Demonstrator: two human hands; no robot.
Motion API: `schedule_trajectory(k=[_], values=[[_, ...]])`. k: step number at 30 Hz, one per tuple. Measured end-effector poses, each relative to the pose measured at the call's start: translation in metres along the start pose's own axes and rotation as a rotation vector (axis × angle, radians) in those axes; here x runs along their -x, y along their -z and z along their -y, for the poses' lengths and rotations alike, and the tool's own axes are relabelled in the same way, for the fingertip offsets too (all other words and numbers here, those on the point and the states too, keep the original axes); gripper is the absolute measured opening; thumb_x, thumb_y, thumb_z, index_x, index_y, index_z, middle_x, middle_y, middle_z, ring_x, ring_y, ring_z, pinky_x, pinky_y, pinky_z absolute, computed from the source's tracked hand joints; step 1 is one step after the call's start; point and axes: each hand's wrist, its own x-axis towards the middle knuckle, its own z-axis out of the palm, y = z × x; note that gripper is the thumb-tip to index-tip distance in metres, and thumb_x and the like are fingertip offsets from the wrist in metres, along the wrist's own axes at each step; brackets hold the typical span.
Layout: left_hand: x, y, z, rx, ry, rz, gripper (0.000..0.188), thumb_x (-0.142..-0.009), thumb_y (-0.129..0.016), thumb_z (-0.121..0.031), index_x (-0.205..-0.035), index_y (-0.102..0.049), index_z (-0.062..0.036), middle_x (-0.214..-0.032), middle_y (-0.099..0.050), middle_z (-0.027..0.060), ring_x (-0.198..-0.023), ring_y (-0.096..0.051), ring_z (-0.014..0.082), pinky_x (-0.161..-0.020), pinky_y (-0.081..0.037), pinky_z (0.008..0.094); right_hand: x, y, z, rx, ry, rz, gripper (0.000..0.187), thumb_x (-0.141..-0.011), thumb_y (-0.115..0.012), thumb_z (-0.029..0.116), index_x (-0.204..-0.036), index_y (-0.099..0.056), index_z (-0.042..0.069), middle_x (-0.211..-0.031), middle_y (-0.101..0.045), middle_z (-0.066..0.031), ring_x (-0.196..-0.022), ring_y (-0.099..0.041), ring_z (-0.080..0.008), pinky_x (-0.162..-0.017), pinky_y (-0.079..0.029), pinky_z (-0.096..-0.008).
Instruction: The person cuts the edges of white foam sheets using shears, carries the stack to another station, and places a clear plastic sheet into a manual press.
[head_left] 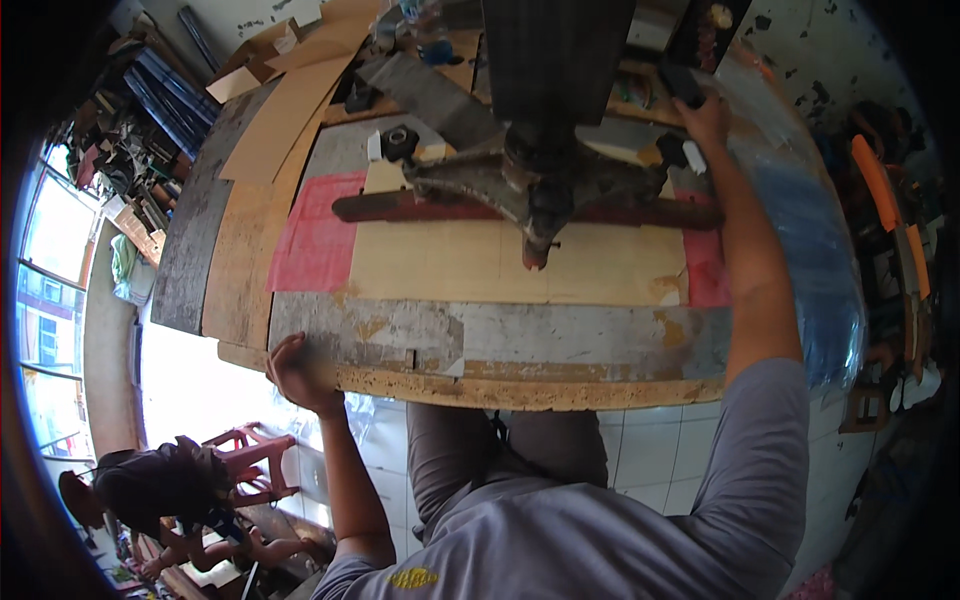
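Note:
My left hand is at the near left corner of the workbench, fingers curled; what they close on, if anything, is hidden. Stretched to the far right, my right hand is closed on a dark block-like piece. Between my arms, a cast metal bracket spreads from a dark upright column. Along its underside runs a long reddish bar, above a pale yellow panel. Red-pink strips border the panel at both sides.
Brown cardboard sheets lie at the far left of the bench. Clear and blue plastic sheeting covers its right side. On the floor at lower left, another person is beside a red plastic stool. Orange pieces stand at the far right.

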Motion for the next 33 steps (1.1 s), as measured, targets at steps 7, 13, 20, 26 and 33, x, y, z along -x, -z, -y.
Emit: schedule_trajectory(k=[7, 13, 20, 26, 33], values=[[-0.001, -0.007, -0.009, -0.006, 0.048, 0.015, 0.053, -0.096, -0.03, -0.043, -0.098, -0.065, -0.003, -0.1, -0.069, 0.0132, -0.103, -0.06, 0.0281, -0.097, -0.044, 0.0446, -0.008, -0.013, -0.02, -0.15, 0.122, -0.107, 0.077, -0.074, -0.088, 0.043, -0.134, -0.057, 0.006, -0.132, -0.055, -0.0221, -0.124, -0.056, -0.0402, -0.104, -0.048, -0.047], [0.002, -0.003, -0.007, 0.024, 0.059, -0.009, 0.053, -0.095, -0.032, -0.044, -0.097, -0.065, -0.0031, -0.099, -0.067, 0.0129, -0.104, -0.059, 0.0276, -0.096, -0.045, 0.0448, -0.002, -0.009, -0.015, -0.253, 0.205, -0.17, 0.071, -0.076, -0.088, 0.03, -0.134, -0.056, 0.006, -0.131, -0.056, -0.0209, -0.126, -0.055, -0.039, -0.108, -0.045, -0.0449], [0.004, -0.001, 0.001, 0.029, 0.056, -0.01, 0.055, -0.095, -0.032, -0.046, -0.098, -0.066, -0.0029, -0.099, -0.067, 0.0125, -0.103, -0.059, 0.0272, -0.096, -0.045, 0.045, -0.003, -0.002, -0.016, -0.284, 0.204, -0.158, 0.067, -0.075, -0.084, 0.012, -0.133, -0.052, 0.008, -0.134, -0.054, -0.0192, -0.127, -0.054, -0.0375, -0.11, -0.044, -0.0442], [0.005, 0.002, 0.006, 0.041, 0.032, 0.005, 0.055, -0.096, -0.032, -0.043, -0.102, -0.066, -0.0003, -0.101, -0.066, 0.0144, -0.102, -0.061, 0.029, -0.095, -0.047, 0.0462, 0.001, -0.001, -0.011, -0.311, 0.169, -0.147, 0.064, -0.074, -0.083, 0.009, -0.131, -0.053, 0.007, -0.134, -0.055, -0.0194, -0.128, -0.054, -0.0377, -0.11, -0.044, -0.044], [0.007, 0.001, 0.009, 0.089, 0.031, -0.003, 0.055, -0.097, -0.032, -0.043, -0.101, -0.066, 0.0, -0.101, -0.065, 0.0151, -0.102, -0.061, 0.0291, -0.095, -0.048, 0.0469, 0.001, 0.002, -0.009, -0.297, 0.17, -0.158, 0.065, -0.074, -0.083, 0.008, -0.131, -0.053, 0.006, -0.133, -0.056, -0.0196, -0.127, -0.055, -0.0378, -0.11, -0.044, -0.0439]])
